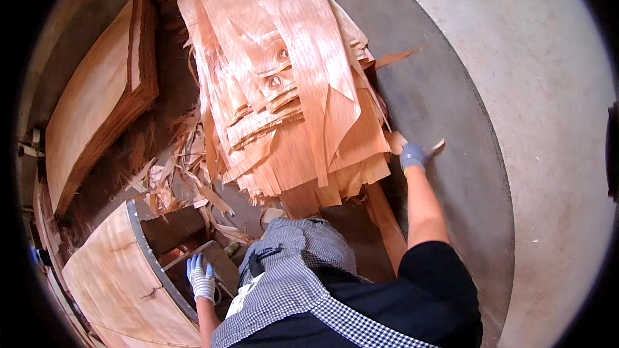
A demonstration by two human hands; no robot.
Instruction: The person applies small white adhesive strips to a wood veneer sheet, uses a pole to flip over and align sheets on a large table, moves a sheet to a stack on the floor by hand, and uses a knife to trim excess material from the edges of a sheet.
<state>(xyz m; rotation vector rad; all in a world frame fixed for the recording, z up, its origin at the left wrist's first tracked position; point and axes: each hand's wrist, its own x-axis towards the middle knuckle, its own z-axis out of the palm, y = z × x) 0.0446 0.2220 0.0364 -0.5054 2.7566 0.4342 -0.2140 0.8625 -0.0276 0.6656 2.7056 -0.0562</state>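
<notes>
A large ragged pile of reddish-brown wood veneer sheets lies in front of me, its near edge torn and uneven. My right hand, in a blue-grey glove, is closed at the pile's right side. A curled veneer strip sticks out past its fingers. Lower left, my left hand wears a striped white and blue glove, with fingers stretched out and nothing visible in them. It hangs beside the metal-edged end of a table that bears a pale veneer sheet.
A neat, thick veneer stack stands at the far left. Torn veneer scraps litter the floor between the stacks. A long veneer strip lies to the right of my checked apron. Dark flooring meets pale concrete at right.
</notes>
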